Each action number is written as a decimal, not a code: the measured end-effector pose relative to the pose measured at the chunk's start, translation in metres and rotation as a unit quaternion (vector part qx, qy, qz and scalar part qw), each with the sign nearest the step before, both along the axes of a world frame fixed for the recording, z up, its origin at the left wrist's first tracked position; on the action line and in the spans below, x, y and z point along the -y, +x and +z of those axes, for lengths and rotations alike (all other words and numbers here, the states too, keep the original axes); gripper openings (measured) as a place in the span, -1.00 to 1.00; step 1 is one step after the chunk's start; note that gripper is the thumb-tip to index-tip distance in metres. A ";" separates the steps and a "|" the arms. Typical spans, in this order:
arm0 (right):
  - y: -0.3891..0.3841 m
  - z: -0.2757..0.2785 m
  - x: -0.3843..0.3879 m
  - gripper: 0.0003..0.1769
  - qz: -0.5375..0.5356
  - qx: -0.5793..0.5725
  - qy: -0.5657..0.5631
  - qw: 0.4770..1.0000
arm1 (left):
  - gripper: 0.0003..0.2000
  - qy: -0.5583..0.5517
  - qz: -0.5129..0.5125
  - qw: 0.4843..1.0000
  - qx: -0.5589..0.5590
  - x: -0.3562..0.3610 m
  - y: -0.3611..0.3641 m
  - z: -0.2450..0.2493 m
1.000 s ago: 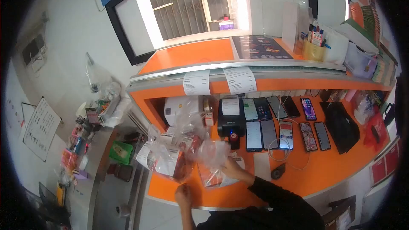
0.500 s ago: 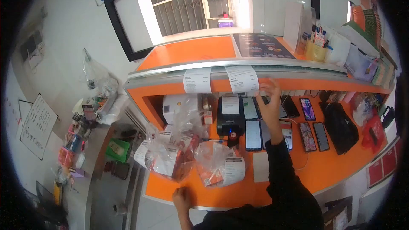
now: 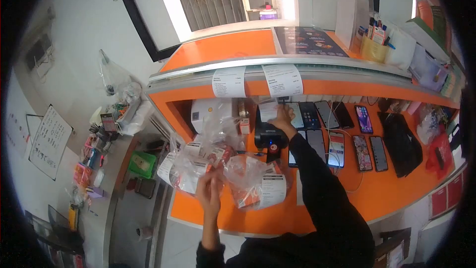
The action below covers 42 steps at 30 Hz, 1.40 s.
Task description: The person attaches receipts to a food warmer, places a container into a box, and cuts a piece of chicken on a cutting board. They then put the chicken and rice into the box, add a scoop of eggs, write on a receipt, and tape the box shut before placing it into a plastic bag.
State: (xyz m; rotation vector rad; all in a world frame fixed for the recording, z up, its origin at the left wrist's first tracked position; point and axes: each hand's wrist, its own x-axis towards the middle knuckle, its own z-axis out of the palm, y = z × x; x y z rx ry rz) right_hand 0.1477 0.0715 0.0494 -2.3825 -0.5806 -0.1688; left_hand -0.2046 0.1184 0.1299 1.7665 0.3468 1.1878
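Observation:
My right hand (image 3: pixel 283 120) is at the top of a black receipt printer (image 3: pixel 270 140), its fingers closed on the white receipt (image 3: pixel 268 111) there. A blue light glows on the printer's front. My left hand (image 3: pixel 210 191) is raised with its fingers drawn together, just in front of the clear plastic bags; I see nothing in it. One bag (image 3: pixel 188 171) holds red-and-white boxes with a paper slip. Another bag (image 3: pixel 248 181), between my hands, has a printed slip (image 3: pixel 274 190) on it. Two printed slips, a left one (image 3: pixel 229 82) and a right one (image 3: pixel 282 81), hang from the shelf edge.
Several phones (image 3: pixel 335 150) lie on the orange counter (image 3: pixel 307 221) right of the printer, with a white cable among them. Farther right are a black bag (image 3: pixel 399 144) and a red plastic bag (image 3: pixel 438 155). A white machine (image 3: pixel 210 114) stands under the shelf.
My right hand has come down and left from beside the hanging slips to the receipt at the printer. My left hand has risen from the counter's front edge to the bags.

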 end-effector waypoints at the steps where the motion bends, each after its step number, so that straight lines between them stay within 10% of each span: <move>1: 0.001 0.003 -0.003 -0.20 -0.017 -0.015 0.013 1.000 | -0.86 -0.035 -0.053 0.998 -0.013 -0.008 0.019 0.007; 6: 0.005 0.022 0.002 -0.19 -0.006 -0.069 -0.127 0.989 | -0.88 -0.126 -0.274 0.938 -0.170 -0.035 0.118 0.008; 12: -0.021 0.054 0.029 -0.60 0.328 -0.113 0.290 0.892 | -0.82 0.032 -0.314 0.913 -0.258 -0.021 0.113 -0.017; 19: -0.063 0.025 0.119 -0.80 0.391 0.075 -0.083 0.913 | -0.74 0.124 -0.323 0.890 -0.298 -0.009 0.091 -0.034; 24: -0.072 0.058 0.183 -0.88 0.387 0.036 -0.035 0.921 | -0.67 0.239 -0.327 0.847 -0.345 -0.006 0.085 -0.028; 33: -0.057 0.063 0.215 -0.78 0.500 0.023 -0.190 0.845 | -0.54 -0.014 -0.409 0.806 -0.427 -0.044 0.101 -0.018; 37: -0.049 0.073 0.216 -0.63 0.559 -0.300 -0.241 0.734 | -0.51 -0.015 -0.433 0.723 -0.538 -0.046 0.117 -0.019; 40: -0.066 0.114 0.236 -0.52 0.513 -0.293 0.012 0.807 | -0.48 0.001 -0.497 0.591 -0.635 -0.043 0.208 -0.005; 42: -0.077 0.139 0.243 -0.50 0.441 -0.227 0.211 0.842 | -0.37 0.001 -0.629 0.633 -0.451 0.007 0.215 0.046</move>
